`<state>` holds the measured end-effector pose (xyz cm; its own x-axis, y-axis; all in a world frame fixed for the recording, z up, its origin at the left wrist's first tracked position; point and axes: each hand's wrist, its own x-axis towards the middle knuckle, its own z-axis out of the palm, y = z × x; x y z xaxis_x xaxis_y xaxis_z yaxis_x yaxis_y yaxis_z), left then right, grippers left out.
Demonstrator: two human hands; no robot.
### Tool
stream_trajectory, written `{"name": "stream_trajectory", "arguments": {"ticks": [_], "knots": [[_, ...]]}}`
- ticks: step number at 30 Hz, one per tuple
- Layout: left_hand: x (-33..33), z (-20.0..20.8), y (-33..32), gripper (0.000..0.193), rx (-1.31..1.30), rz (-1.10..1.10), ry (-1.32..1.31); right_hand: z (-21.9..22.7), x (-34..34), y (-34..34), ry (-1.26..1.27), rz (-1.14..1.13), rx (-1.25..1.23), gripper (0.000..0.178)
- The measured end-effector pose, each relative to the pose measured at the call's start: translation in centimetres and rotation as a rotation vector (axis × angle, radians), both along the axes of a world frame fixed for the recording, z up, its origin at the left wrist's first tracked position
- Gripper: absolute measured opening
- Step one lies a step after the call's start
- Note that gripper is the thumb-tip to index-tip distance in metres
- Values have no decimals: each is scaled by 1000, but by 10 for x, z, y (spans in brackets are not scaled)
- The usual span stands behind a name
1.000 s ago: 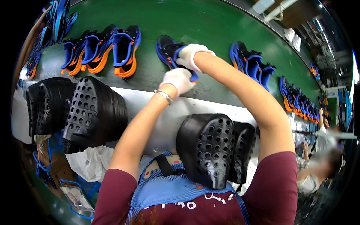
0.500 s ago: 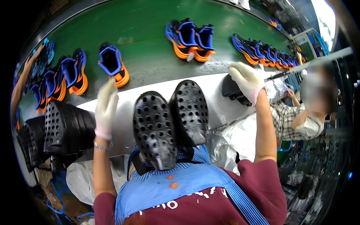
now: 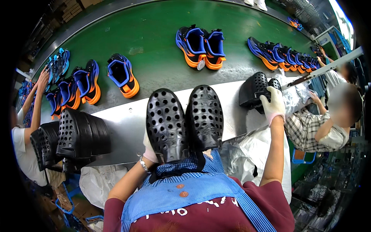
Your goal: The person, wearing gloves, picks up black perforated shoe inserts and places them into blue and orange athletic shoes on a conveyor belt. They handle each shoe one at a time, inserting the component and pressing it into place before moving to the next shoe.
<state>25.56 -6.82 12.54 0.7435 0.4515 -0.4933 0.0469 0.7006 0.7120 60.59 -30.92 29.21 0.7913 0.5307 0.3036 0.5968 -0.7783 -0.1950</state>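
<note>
Two black perforated shoe forms stand side by side in front of my apron, a left one (image 3: 166, 123) and a right one (image 3: 205, 116), their holed faces toward me. My left hand (image 3: 149, 147), in a white glove, is behind the lower left edge of the left form; its fingers are hidden. Further right, my gloved right hand (image 3: 275, 102) has its fingers curled on the near end of a stack of black shoe forms (image 3: 253, 91). One pair of blue, black and orange sneakers (image 3: 199, 48) sits beyond the middle forms.
Black forms (image 3: 83, 133) are stacked at the left end of the metal ledge (image 3: 127, 116). A single sneaker (image 3: 121, 75) and rows of sneakers (image 3: 87, 83) rest on the green belt (image 3: 143, 34). Co-workers sit left and right; clear plastic (image 3: 295, 94) lies beside the right stack.
My left hand has moved right and down, from beside the single sneaker to behind the left form. My right hand has lowered onto the right stack, its fingers now curled.
</note>
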Motion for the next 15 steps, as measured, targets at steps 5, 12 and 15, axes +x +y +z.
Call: {"name": "stream_trajectory", "arguments": {"ticks": [5,12,15], "knots": [[6,3,44,35,464,-34,111,3,11,-2,131,-27,40,39],[104,111,108,43,1543,-189,181,12,17,-3,122,-46,-44,39],[153,115,122,46,1621,-251,104,17,22,-3,193,-35,-72,38]]}}
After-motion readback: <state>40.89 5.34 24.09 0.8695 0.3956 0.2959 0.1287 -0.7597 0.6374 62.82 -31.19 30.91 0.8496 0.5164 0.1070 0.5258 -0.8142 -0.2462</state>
